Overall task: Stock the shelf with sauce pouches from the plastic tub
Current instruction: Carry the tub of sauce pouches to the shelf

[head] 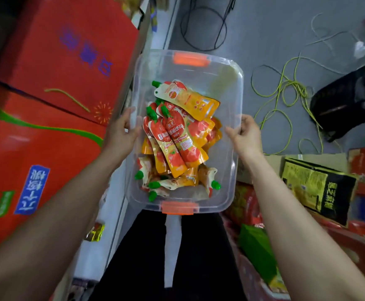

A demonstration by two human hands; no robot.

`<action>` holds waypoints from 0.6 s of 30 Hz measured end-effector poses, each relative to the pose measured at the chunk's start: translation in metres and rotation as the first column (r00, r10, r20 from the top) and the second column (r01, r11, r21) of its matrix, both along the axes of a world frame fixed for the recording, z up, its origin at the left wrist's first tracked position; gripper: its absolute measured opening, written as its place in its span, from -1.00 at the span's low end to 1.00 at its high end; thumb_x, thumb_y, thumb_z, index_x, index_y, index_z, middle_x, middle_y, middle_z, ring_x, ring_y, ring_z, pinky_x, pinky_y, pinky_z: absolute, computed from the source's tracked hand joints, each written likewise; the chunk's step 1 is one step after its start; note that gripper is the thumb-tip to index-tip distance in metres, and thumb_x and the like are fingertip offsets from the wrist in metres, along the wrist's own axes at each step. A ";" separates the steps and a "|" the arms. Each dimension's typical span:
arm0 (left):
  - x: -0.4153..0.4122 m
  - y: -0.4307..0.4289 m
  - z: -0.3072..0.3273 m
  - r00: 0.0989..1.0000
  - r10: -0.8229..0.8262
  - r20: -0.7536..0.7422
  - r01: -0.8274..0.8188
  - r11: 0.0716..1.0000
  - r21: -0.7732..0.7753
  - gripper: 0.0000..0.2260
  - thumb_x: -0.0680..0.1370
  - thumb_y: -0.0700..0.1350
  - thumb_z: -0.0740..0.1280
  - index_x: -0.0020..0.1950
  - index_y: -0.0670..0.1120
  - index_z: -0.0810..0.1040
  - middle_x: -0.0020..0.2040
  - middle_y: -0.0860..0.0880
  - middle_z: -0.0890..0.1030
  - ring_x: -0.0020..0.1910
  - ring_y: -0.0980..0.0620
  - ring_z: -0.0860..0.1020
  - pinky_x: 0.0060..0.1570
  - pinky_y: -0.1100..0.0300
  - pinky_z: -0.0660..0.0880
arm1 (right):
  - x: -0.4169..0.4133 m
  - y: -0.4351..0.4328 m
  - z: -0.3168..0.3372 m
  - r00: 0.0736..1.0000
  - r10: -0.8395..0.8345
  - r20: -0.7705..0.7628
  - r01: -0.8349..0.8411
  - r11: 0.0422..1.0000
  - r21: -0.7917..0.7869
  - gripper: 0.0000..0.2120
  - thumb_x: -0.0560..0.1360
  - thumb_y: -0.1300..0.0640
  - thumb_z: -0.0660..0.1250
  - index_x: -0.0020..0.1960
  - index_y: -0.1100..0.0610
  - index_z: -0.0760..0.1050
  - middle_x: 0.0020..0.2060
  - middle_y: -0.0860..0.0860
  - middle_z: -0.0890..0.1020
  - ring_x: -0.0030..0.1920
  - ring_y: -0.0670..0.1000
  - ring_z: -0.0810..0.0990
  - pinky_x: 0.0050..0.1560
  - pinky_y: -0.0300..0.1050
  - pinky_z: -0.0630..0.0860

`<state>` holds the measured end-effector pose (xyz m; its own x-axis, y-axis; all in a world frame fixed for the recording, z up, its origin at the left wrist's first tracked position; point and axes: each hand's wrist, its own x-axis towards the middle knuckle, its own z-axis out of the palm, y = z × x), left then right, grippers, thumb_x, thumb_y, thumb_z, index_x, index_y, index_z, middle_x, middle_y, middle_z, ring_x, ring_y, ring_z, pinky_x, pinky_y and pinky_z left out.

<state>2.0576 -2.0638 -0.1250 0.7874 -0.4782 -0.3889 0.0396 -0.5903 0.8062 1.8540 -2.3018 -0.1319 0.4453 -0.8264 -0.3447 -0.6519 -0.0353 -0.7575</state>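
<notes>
Carrying the clear plastic tub point(227, 88) above the floor, the left hand point(123, 131) and right hand point(245, 135) curl their fingers over its long rims; the sauce pouches point(177, 135) all lie inside, so stocking appears not yet begun.

Grey floor point(274, 29) carries green cord point(285, 88) and black cable point(203, 29).

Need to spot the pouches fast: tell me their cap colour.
Green caps on the pouches, clearest in the head view, inside the tub.
</notes>
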 end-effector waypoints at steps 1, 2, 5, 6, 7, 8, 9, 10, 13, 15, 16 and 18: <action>0.012 -0.013 -0.003 1.000 -0.014 0.008 0.014 1.000 0.011 -0.55 0.57 -0.05 0.30 0.46 0.00 0.35 0.13 -0.27 0.52 0.07 -0.18 0.51 0.12 0.06 0.44 | 0.011 -0.012 -0.007 1.000 0.017 -0.017 -0.017 1.000 0.005 -0.61 0.47 0.10 0.43 0.25 0.07 0.42 -0.30 0.07 0.49 -0.29 0.01 0.48 -0.10 0.06 0.53; 0.023 -0.027 -0.006 1.000 -0.025 0.013 0.025 0.999 0.027 -0.55 0.59 -0.08 0.29 0.48 -0.04 0.33 0.26 -0.24 0.51 0.23 -0.20 0.50 0.22 0.02 0.45 | 0.023 -0.023 -0.012 0.999 0.033 -0.034 -0.033 0.999 0.007 -0.61 0.48 0.11 0.43 0.26 0.09 0.41 -0.31 0.04 0.46 -0.29 -0.01 0.46 -0.12 0.02 0.50; 0.055 -0.063 -0.019 0.995 -0.070 0.068 0.063 0.992 0.111 -0.55 0.61 -0.14 0.26 0.50 -0.14 0.30 0.35 -0.37 0.41 0.34 -0.32 0.40 0.29 -0.15 0.37 | 0.055 -0.054 -0.032 0.996 0.062 -0.064 -0.062 0.998 0.012 -0.61 0.49 0.12 0.42 0.26 0.14 0.40 -0.35 -0.01 0.43 -0.28 -0.01 0.46 -0.13 -0.01 0.46; 0.064 -0.072 -0.024 0.993 -0.085 0.080 0.072 0.986 0.151 -0.55 0.62 -0.13 0.25 0.50 -0.13 0.30 0.33 -0.40 0.41 0.31 -0.35 0.40 0.27 -0.18 0.37 | 0.063 -0.062 -0.039 0.995 0.071 -0.076 -0.070 0.997 0.019 -0.61 0.50 0.12 0.42 0.26 0.14 0.39 -0.35 -0.02 0.42 -0.27 0.00 0.46 -0.12 -0.02 0.45; 0.072 -0.080 -0.029 0.992 -0.095 0.084 0.078 0.980 0.186 -0.56 0.62 -0.11 0.25 0.50 -0.11 0.30 0.32 -0.40 0.42 0.30 -0.35 0.41 0.26 -0.19 0.37 | 0.071 -0.069 -0.046 0.992 0.082 -0.093 -0.079 0.996 0.029 -0.61 0.51 0.13 0.41 0.27 0.14 0.37 -0.34 -0.02 0.42 -0.26 0.00 0.46 -0.12 -0.05 0.42; 0.079 -0.088 -0.034 0.992 -0.093 0.079 0.075 0.975 0.208 -0.56 0.62 -0.09 0.24 0.50 -0.09 0.30 0.33 -0.36 0.43 0.31 -0.32 0.42 0.27 -0.16 0.37 | 0.079 -0.074 -0.052 0.990 0.096 -0.107 -0.091 0.995 0.046 -0.62 0.52 0.13 0.39 0.27 0.14 0.35 -0.32 -0.01 0.42 -0.25 0.01 0.46 -0.14 -0.08 0.40; 0.085 -0.096 -0.039 0.993 -0.086 0.075 0.068 0.973 0.221 -0.56 0.63 -0.08 0.23 0.50 -0.08 0.30 0.37 -0.30 0.44 0.33 -0.26 0.42 0.31 -0.11 0.37 | 0.085 -0.078 -0.058 0.988 0.108 -0.112 -0.100 0.993 0.069 -0.62 0.53 0.14 0.38 0.28 0.14 0.33 -0.29 0.01 0.42 -0.25 0.00 0.46 -0.14 -0.11 0.39; 0.090 -0.103 -0.044 0.995 -0.073 0.072 0.054 0.970 0.238 -0.56 0.63 -0.09 0.23 0.51 -0.07 0.29 0.41 -0.24 0.42 0.36 -0.20 0.41 0.35 -0.04 0.35 | 0.091 -0.083 -0.063 0.987 0.114 -0.110 -0.105 0.991 0.087 -0.62 0.53 0.15 0.37 0.28 0.14 0.32 -0.28 0.01 0.42 -0.25 0.00 0.45 -0.14 -0.11 0.38; 0.102 -0.121 -0.053 0.995 -0.045 0.091 0.018 0.959 0.282 -0.56 0.62 -0.13 0.23 0.51 -0.06 0.30 0.46 -0.15 0.39 0.40 -0.10 0.38 0.35 0.11 0.31 | 0.106 -0.095 -0.074 0.980 0.127 -0.155 -0.112 0.989 0.100 -0.64 0.55 0.14 0.36 0.27 0.13 0.32 -0.27 -0.01 0.42 -0.20 0.03 0.47 -0.14 -0.12 0.35; 0.101 -0.126 -0.052 0.990 -0.067 0.122 0.031 0.960 0.277 -0.57 0.62 -0.14 0.23 0.49 -0.07 0.32 0.44 -0.15 0.41 0.38 -0.10 0.40 0.29 0.16 0.31 | 0.109 -0.099 -0.075 0.972 0.140 -0.190 -0.122 0.987 0.106 -0.65 0.56 0.10 0.34 0.26 0.14 0.31 -0.24 0.00 0.46 -0.11 0.11 0.51 -0.11 -0.08 0.38; 0.099 -0.125 -0.051 0.987 -0.078 0.144 0.036 0.961 0.274 -0.59 0.62 -0.14 0.23 0.48 -0.08 0.33 0.41 -0.18 0.43 0.35 -0.13 0.43 0.24 0.18 0.32 | 0.109 -0.100 -0.074 0.966 0.151 -0.211 -0.128 0.984 0.120 -0.65 0.56 0.08 0.34 0.25 0.14 0.30 -0.22 0.02 0.48 -0.09 0.15 0.52 -0.10 -0.06 0.40; 0.093 -0.122 -0.052 0.973 -0.099 0.207 0.031 0.950 0.311 -0.60 0.62 -0.12 0.23 0.47 -0.07 0.35 0.29 -0.30 0.50 0.23 -0.24 0.49 0.18 0.07 0.39 | 0.110 -0.103 -0.069 0.947 0.200 -0.250 -0.160 0.972 0.174 -0.62 0.55 0.03 0.35 0.25 0.12 0.28 -0.18 0.07 0.51 -0.08 0.18 0.57 -0.11 -0.03 0.45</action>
